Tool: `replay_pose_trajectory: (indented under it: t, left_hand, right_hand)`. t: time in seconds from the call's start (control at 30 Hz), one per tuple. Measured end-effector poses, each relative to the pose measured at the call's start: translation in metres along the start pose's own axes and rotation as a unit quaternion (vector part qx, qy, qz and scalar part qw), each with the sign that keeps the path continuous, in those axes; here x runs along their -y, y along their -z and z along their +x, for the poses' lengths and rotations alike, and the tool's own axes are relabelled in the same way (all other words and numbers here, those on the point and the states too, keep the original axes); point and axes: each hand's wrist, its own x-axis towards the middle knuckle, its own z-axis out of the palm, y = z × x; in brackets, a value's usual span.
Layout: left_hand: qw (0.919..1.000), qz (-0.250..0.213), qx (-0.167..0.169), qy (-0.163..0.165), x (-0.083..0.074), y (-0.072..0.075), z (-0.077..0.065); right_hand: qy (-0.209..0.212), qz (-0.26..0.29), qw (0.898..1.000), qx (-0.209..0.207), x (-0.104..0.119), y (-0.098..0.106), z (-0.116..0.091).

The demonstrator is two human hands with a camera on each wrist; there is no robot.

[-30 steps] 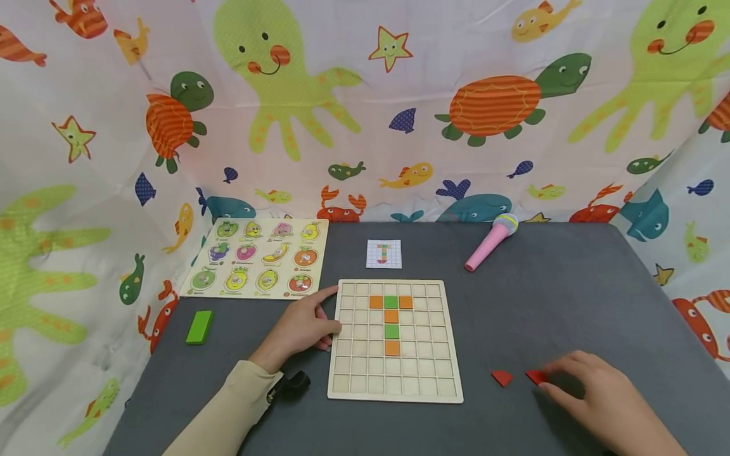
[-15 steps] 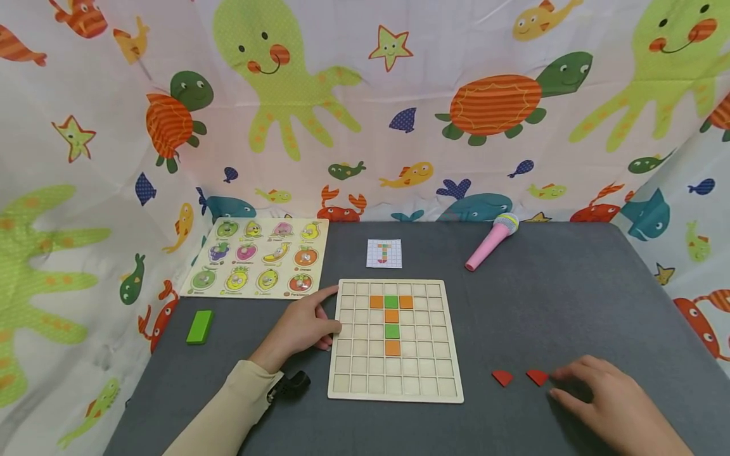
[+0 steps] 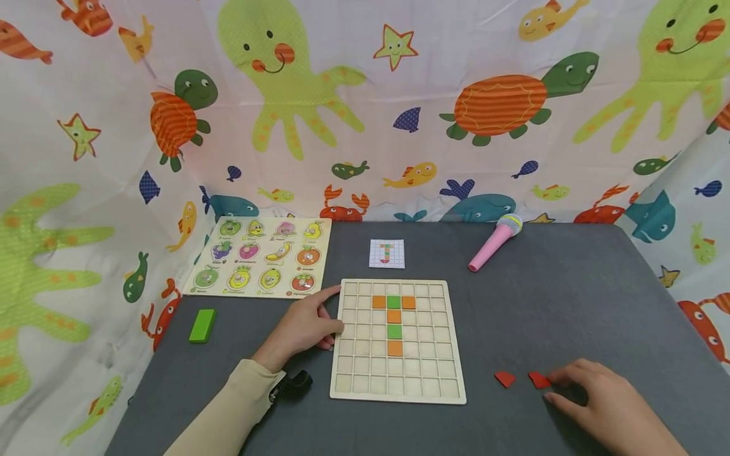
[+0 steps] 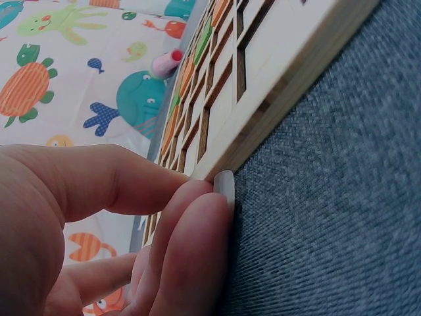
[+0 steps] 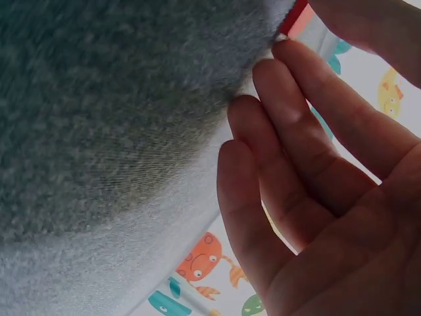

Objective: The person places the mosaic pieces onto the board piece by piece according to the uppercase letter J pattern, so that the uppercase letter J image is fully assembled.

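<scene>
A square wooden grid board lies on the grey table, with several orange and green tiles forming a T shape. At its left edge, my left hand holds the rim. The thumb and a curled finger meet at the board's side in the left wrist view, and the index finger reaches the upper-left corner. Two red quarter-round pieces lie right of the board: a left one and a right one. My right hand is beside the right piece, index fingertip at its edge, thumb apart. Red shows near these fingertips in the right wrist view.
A small pattern card lies behind the board. Farther left are a fruit picture board and a green block. A pink toy microphone lies at the back right. A sea-animal curtain hangs behind the table.
My right hand drew off the right red piece to the right, then came slightly back to its edge. The left hand keeps its place on the board. The head view shifted slightly.
</scene>
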Motion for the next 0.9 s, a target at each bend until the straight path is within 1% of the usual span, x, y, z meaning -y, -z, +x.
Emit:
replay_pose_trajectory:
  t: [0.13, 0.23, 0.33, 0.47, 0.57, 0.63, 0.8, 0.9]
  left_hand:
    - [1.0000, 0.002, 0.000, -0.002, 0.000, 0.000, 0.000]
    - [1.0000, 0.002, -0.001, -0.002, -0.001, 0.000, 0.000]
    - [1.0000, 0.003, 0.000, -0.002, -0.002, 0.000, 0.000]
    - [1.0000, -0.001, 0.002, -0.003, -0.001, 0.000, 0.000]
    - [1.0000, -0.005, 0.003, -0.004, 0.000, 0.000, 0.000]
    - [1.0000, -0.006, 0.002, -0.004, 0.001, 0.000, 0.000]
    - [1.0000, -0.005, 0.005, -0.005, 0.000, 0.001, 0.001]
    - [1.0000, -0.002, 0.006, -0.005, 0.000, 0.001, 0.001]
  right_hand:
    - [0.013, 0.006, 1.000, 0.011, 0.002, -0.001, -0.003]
    - [0.033, -0.001, 0.999, 0.006, 0.004, -0.001, -0.003]
    - [0.057, -0.015, 0.998, -0.024, 0.008, -0.001, -0.003]
    - [0.090, -0.027, 0.992, -0.081, 0.015, -0.002, -0.002]
    - [0.106, -0.029, 0.988, -0.106, 0.022, -0.003, 0.001]
    - [0.107, -0.030, 0.988, -0.103, 0.026, -0.002, 0.006]
    - [0.101, -0.034, 0.992, -0.075, 0.032, 0.002, 0.017]
    - [0.106, -0.030, 0.991, -0.072, 0.032, 0.004, 0.022]
